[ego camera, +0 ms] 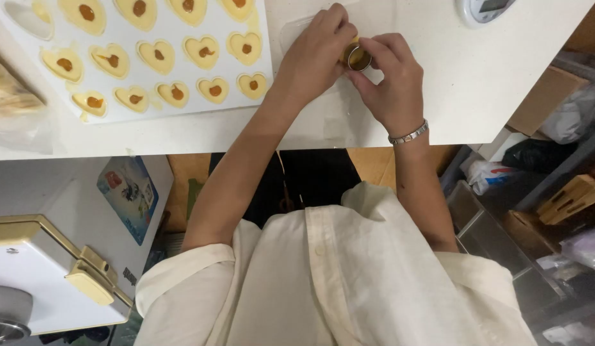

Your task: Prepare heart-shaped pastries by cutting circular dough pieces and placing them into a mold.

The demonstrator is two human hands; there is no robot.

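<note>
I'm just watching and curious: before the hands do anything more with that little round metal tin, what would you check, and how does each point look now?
1. Both hands on the small round metal tin: ok; left hand and right hand pinch it from either side.
2. Tin over the white worktop, away from the edge: ok.
3. Tin upright, open side up: cannot tell; fingers cover most of it.
4. Heart-shaped mould tray apart from the hands: ok, it lies to the left.
5. Every heart cavity filled: not ok; the top-left one looks empty.
6. White scale out of the way: ok, at the far corner.
</note>
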